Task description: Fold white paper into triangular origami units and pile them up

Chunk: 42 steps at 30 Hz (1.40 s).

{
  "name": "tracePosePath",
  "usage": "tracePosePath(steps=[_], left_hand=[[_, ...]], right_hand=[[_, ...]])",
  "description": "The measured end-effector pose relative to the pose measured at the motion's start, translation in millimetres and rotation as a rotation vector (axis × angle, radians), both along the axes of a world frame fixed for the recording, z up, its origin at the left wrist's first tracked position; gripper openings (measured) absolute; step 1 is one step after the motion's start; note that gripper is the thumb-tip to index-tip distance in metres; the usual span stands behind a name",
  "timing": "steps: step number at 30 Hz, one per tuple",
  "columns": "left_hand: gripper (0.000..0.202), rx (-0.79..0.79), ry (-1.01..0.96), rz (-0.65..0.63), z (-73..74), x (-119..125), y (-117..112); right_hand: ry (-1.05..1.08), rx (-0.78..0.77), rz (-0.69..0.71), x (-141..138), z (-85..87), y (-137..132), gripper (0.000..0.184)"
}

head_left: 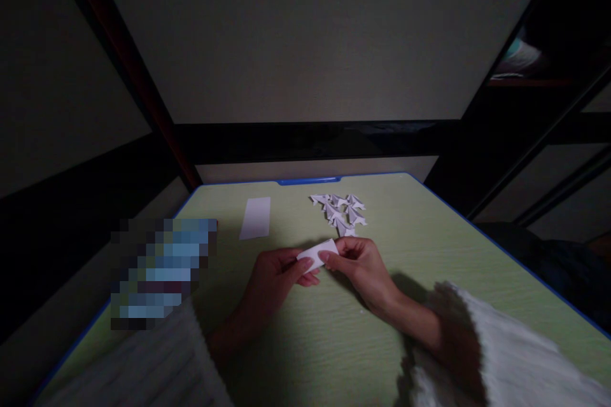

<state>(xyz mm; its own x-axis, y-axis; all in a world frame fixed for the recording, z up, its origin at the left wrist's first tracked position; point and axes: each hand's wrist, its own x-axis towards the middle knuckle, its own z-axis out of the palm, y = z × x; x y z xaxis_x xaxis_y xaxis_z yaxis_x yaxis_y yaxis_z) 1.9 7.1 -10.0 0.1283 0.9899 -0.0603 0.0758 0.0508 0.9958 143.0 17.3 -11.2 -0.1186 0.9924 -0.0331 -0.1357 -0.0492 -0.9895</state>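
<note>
A small folded piece of white paper [317,255] is pinched between both hands above the table. My left hand [277,273] grips its left end, thumb on top and fingers beneath. On the right end, my right hand [360,264] presses with its thumb, the fingers curled behind the paper. Just beyond my hands lie several folded white paper figures [340,210] with pointed ends, grouped close together. To their left a flat rectangular sheet of white paper [256,217] rests on the table.
The light green table [449,267] has a blue edge and a blue handle [309,181] at its far side. A blurred-out bluish object [167,273] lies at the left edge. Pale panels [315,38] stand behind the table, and a dark shelf [534,82] is at the right.
</note>
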Motion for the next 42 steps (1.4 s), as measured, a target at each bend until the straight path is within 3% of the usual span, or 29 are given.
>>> tracePosePath(steps=[30,42], left_hand=[[0.016,-0.017,0.011,0.01,2.9,2.8,-0.9],[0.015,0.028,0.035,0.074,4.9,2.1,-2.9]], right_hand=[[0.005,0.073,0.006,2.3,-5.5,-0.4,0.024],[0.115,-0.035,-0.063,-2.4,-0.9,-1.3,0.021]])
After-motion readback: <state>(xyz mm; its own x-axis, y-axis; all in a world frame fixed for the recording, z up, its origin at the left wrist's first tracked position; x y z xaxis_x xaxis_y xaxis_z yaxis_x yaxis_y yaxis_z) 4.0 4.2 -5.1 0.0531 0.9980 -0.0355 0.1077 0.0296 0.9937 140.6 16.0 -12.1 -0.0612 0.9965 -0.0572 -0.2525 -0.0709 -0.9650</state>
